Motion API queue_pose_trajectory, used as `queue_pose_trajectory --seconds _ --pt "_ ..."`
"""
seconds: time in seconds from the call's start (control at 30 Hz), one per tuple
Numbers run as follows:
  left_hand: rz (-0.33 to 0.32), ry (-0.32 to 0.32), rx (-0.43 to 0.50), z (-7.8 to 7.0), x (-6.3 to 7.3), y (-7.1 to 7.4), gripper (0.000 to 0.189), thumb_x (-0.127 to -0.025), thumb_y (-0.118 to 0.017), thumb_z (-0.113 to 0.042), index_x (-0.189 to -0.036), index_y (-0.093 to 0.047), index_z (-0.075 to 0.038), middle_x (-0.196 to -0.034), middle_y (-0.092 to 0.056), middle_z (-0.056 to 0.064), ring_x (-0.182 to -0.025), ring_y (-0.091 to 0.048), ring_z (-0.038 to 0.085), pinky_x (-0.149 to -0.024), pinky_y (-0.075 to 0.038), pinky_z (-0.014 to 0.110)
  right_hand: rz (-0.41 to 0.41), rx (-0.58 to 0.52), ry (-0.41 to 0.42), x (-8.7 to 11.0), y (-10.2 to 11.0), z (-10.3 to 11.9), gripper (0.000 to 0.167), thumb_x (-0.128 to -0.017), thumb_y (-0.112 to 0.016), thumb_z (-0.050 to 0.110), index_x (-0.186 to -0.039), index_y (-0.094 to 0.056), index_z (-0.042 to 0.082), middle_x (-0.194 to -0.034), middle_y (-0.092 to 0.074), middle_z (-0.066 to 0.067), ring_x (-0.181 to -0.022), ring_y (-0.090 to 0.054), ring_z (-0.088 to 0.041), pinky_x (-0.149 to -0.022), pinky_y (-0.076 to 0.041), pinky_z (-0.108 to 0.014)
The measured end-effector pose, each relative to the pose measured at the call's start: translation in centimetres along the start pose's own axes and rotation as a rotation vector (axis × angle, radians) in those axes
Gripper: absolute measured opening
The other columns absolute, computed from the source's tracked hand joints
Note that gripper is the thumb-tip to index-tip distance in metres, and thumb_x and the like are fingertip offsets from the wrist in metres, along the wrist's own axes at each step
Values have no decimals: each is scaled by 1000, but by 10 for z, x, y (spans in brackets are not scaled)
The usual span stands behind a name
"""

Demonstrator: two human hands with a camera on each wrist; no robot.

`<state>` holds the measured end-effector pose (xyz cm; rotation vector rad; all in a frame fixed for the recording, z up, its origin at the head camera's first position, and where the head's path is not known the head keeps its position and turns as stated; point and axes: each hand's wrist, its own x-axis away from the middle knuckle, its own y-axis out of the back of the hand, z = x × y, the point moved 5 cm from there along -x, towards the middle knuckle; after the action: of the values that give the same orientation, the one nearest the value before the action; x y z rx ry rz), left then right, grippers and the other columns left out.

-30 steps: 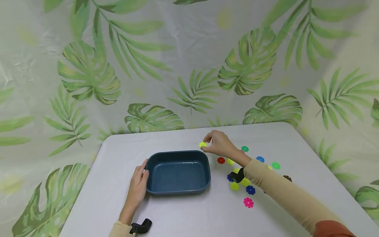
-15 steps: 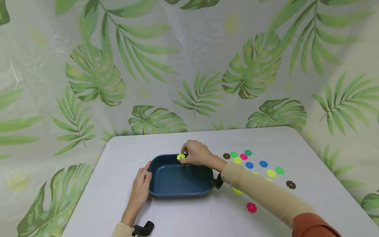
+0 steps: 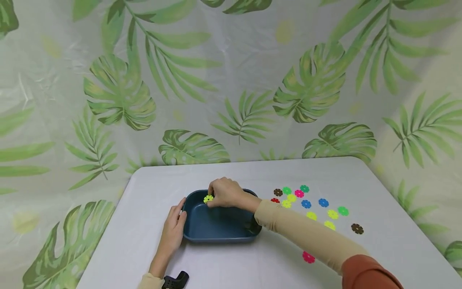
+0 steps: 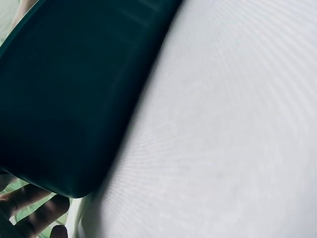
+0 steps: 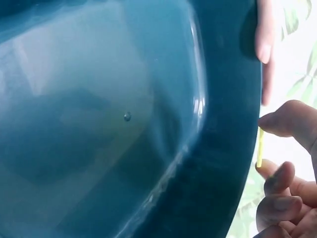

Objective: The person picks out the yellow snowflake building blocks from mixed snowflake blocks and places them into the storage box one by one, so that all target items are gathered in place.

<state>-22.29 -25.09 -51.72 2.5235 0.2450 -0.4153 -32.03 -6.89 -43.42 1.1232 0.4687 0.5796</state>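
A dark blue rectangular basin (image 3: 221,240) stands on the white table. Against its left end rests my left hand (image 3: 172,228), with fingers and thumb touching near the rim; the left wrist view shows some of its fingers (image 4: 44,215) lying fairly straight beside the wall. My right hand (image 3: 225,193) reaches over the basin's far side and pinches a yellow notched, flower-shaped disc (image 3: 208,199) between thumb and fingertips. Edge-on in the right wrist view, the yellow disc (image 5: 260,148) shows as a thin strip. The right forearm hides part of the basin's right end.
To the right of the basin lie several loose flower-shaped discs, among them a brown disc (image 3: 357,228), a blue disc (image 3: 323,202), a green disc (image 3: 343,210) and a pink disc (image 3: 308,257). The right sleeve (image 3: 306,233) crosses above some. A leaf-patterned backdrop (image 3: 245,80) hangs behind the table.
My right hand has carried the yellow disc leftward, from beyond the basin's far right corner to over its far left part. The left hand stays at the basin's left end.
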Motion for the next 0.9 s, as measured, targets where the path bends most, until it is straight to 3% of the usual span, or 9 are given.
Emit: queue_pose_trajectory --seconds 0.47,0.7,0.9 --pt "7 -11 22 -2 -1 1 44 -109 -47 -14 -152 -47 -6 -120 -57 11 -95 -53 20 -86 -43 36 67 52 36 -17 -17 14 30 -83 -84 39 -99 -77 14 -85 -68 7 -67 -57 -8 -59 -50 -29" --pt "-4 -19 31 -2 1 0 44 -108 -49 -11 -151 -47 -5 -121 -58 13 -97 -54 20 -88 -44 35 110 89 45 -26 -32 21 26 -83 -84 38 -91 -77 14 -76 -63 8 -62 -56 -9 -55 -47 -28" --pt "-9 -10 41 -1 1 0 44 -108 -49 -13 -151 -48 -7 -122 -58 12 -99 -53 20 -89 -43 34 143 114 46 -32 -44 25 24 -83 -84 36 -77 -70 18 -66 -59 8 -57 -53 -10 -49 -43 -26"
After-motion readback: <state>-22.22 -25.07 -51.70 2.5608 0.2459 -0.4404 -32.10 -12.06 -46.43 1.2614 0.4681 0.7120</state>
